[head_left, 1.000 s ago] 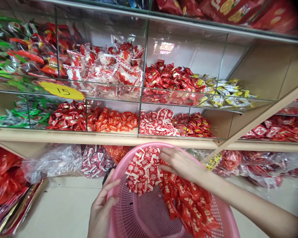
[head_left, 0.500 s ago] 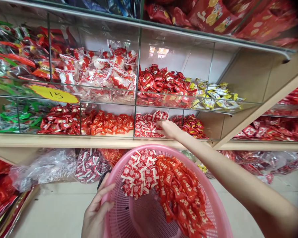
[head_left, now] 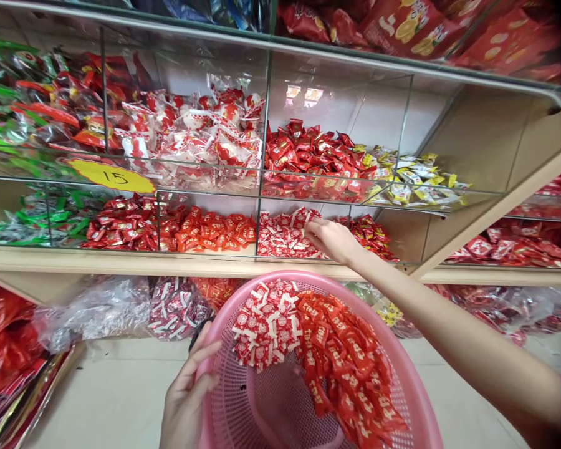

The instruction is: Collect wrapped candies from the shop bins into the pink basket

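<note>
My left hand [head_left: 189,386] grips the left rim of a pink plastic mesh basket [head_left: 208,355], tilted toward me. Inside, red-and-white wrapped candies [head_left: 266,324] lie at the upper left and orange-red wrapped candies with pale lettering [head_left: 346,362] fill the right side. Over the basket's far rim my right arm reaches into a low shelf compartment. There my right hand [head_left: 331,239] is at a pile of red-and-white wrapped candies [head_left: 285,234], its fingers curled together and pointing left. Whatever those fingers hold, if anything, is hidden.
Glass dividers and fronts edge the candy compartments, with a wooden ledge [head_left: 121,263] below. A yellow price tag [head_left: 112,178] reads 15. Clear plastic bags [head_left: 98,312] of candy lie under the ledge. Red bags [head_left: 2,337] stand at left; a slanted wooden post [head_left: 486,215] stands right.
The view has shifted slightly, moving most things a little right. My right hand stays at the red-and-white candies, its fingers a little more curled; my left hand keeps its hold on the basket.
</note>
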Demonstrator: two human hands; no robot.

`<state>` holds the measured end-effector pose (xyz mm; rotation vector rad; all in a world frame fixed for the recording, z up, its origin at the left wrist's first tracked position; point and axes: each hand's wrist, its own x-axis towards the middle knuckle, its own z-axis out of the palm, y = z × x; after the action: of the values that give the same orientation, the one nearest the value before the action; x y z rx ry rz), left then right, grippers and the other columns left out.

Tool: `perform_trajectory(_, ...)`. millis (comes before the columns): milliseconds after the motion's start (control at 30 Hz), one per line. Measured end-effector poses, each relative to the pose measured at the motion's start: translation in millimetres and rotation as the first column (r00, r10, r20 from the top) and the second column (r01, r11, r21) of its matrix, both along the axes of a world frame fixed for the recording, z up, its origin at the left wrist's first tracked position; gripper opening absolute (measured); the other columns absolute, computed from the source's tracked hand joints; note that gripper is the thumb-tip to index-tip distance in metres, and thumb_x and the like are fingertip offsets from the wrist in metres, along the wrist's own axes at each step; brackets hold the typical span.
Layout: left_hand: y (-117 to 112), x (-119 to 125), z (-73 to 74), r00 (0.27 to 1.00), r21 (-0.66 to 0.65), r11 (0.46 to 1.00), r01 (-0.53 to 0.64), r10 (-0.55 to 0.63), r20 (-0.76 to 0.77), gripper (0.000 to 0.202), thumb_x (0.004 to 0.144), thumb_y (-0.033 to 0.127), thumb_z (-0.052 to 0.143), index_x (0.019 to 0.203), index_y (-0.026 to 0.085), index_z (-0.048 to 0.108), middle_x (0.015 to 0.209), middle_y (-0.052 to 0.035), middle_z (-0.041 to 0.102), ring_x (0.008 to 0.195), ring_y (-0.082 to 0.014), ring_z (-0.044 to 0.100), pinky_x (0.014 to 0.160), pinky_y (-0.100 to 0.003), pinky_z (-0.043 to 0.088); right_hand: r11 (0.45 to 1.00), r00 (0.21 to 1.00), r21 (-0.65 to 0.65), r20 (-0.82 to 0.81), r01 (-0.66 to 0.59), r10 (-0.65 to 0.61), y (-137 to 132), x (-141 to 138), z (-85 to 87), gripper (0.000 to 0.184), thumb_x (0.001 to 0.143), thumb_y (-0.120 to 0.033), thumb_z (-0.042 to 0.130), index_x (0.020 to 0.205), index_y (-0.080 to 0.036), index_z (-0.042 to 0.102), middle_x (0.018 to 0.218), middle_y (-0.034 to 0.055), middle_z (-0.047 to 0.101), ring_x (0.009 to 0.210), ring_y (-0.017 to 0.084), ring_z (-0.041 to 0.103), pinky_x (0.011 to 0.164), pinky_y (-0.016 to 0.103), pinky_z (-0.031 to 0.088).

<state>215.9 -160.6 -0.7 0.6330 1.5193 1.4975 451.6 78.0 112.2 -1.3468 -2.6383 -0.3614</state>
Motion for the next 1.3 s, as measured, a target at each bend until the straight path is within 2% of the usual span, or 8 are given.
perform_trajectory(167, -0.7, 3.4, 3.0, 1.0, 0.014, 1.0, -0.002, 0.002, 0.007, 0.026, 0.066, 0.019, 0.061, 0.087, 0.027, 0.073, 0.141, 0.0013, 0.046, 0.135, -0.0242, 0.03, 0.11, -0.036, 0.021, 0.984, 0.934, -0.111, -0.344, -0.139, 0.094, -23.6, -4.6, 4.8, 0.02, 0.091, -0.026, 0.041, 0.083, -0.018, 0.056, 0.075, 0.0035, 0.062, 0.067, 0.014, 0.054, 0.062, 0.024, 0.035)
perform_trajectory(300, -2.2, 3.7, 0.5, 1.0, 0.01, 1.0, -0.01, 0.01, 0.019, 0.026, 0.067, 0.019, 0.06, 0.089, 0.027, 0.073, 0.14, -0.0001, 0.046, 0.133, -0.0247, 0.032, 0.11, -0.038, 0.02, 0.888, 0.828, -0.34, -0.556, -0.31, 0.076, -44.4, -27.1, -11.1, 0.02, 0.088, -0.028, 0.045, 0.078, -0.016, 0.057, 0.067, 0.001, 0.059, 0.06, 0.012, 0.051, 0.059, 0.023, 0.038)
perform_trajectory(533, -2.0, 1.6, -2.7, 1.0, 0.031, 1.0, 0.002, -0.002, -0.021, 0.027, 0.066, 0.02, 0.06, 0.088, 0.026, 0.073, 0.14, 0.0004, 0.047, 0.133, -0.0244, 0.032, 0.109, -0.034, 0.024, 0.774, 0.819, -0.51, -0.574, -0.375, 0.019, -59.4, -56.1, -37.1, 0.014, 0.081, -0.019, 0.052, 0.069, -0.014, 0.057, 0.053, -0.0057, 0.043, 0.05, 0.008, 0.038, 0.052, 0.02, 0.033)
perform_trajectory(767, -1.4, -0.4, -7.2, 0.998, 0.031, 0.999, 0.019, -0.017, -0.056, 0.029, 0.068, 0.02, 0.058, 0.092, 0.026, 0.072, 0.14, -0.0007, 0.047, 0.136, -0.0237, 0.027, 0.11, -0.035, 0.018, 0.663, 0.797, -0.668, -0.579, -0.339, -0.175, -48.2, -57.1, -64.3, 0.006, 0.079, -0.017, 0.051, 0.073, -0.016, 0.054, 0.053, -0.005, 0.052, 0.047, 0.01, 0.05, 0.05, 0.021, 0.037)
perform_trajectory(833, -1.9, -2.0, -8.6, 0.998, 0.024, 0.999, 0.031, -0.03, -0.058, 0.029, 0.068, 0.02, 0.058, 0.093, 0.026, 0.072, 0.141, -0.0006, 0.046, 0.137, -0.0233, 0.025, 0.111, -0.035, 0.017, 0.672, 0.806, -0.67, -0.563, -0.315, -0.185, -48.5, -59.5, -71.8, 0.003, 0.079, -0.017, 0.053, 0.076, -0.017, 0.054, 0.055, -0.0046, 0.054, 0.048, 0.01, 0.052, 0.049, 0.02, 0.037)
perform_trajectory(933, -3.0, -3.8, -9.9, 0.998, 0.027, 0.999, 0.03, -0.029, -0.049, 0.029, 0.068, 0.02, 0.058, 0.093, 0.026, 0.072, 0.141, -0.0008, 0.046, 0.136, -0.0231, 0.027, 0.111, -0.036, 0.018, 0.767, 0.858, -0.597, -0.498, -0.234, -0.126, -54.9, -65.1, -72.6, 0.003, 0.079, -0.019, 0.057, 0.076, -0.017, 0.055, 0.059, -0.0029, 0.056, 0.052, 0.011, 0.052, 0.049, 0.021, 0.034)
perform_trajectory(1067, -3.5, -3.6, -9.8, 0.999, 0.016, 1.0, 0.021, -0.02, -0.033, 0.028, 0.066, 0.02, 0.06, 0.089, 0.027, 0.073, 0.139, 0.0004, 0.049, 0.136, -0.0239, 0.027, 0.11, -0.036, 0.021, 0.906, 0.944, -0.414, -0.324, -0.085, -0.06, -59.1, -67.0, -52.3, 0.012, 0.082, -0.027, 0.059, 0.076, -0.018, 0.057, 0.063, 0.0007, 0.06, 0.056, 0.012, 0.052, 0.052, 0.023, 0.032)
perform_trajectory(1300, -0.6, 2.4, -4.6, 0.999, 0.043, 0.998, -0.04, 0.04, -0.011, 0.026, 0.063, 0.021, 0.062, 0.086, 0.026, 0.073, 0.136, 0.0, 0.052, 0.135, -0.0277, 0.028, 0.108, -0.035, 0.026, 0.983, 0.961, -0.182, -0.268, 0.012, -0.061, -5.7, -30.9, -17.3, 0.013, 0.085, -0.022, 0.051, 0.079, -0.018, 0.062, 0.07, 0.0033, 0.065, 0.064, 0.014, 0.057, 0.059, 0.022, 0.036)
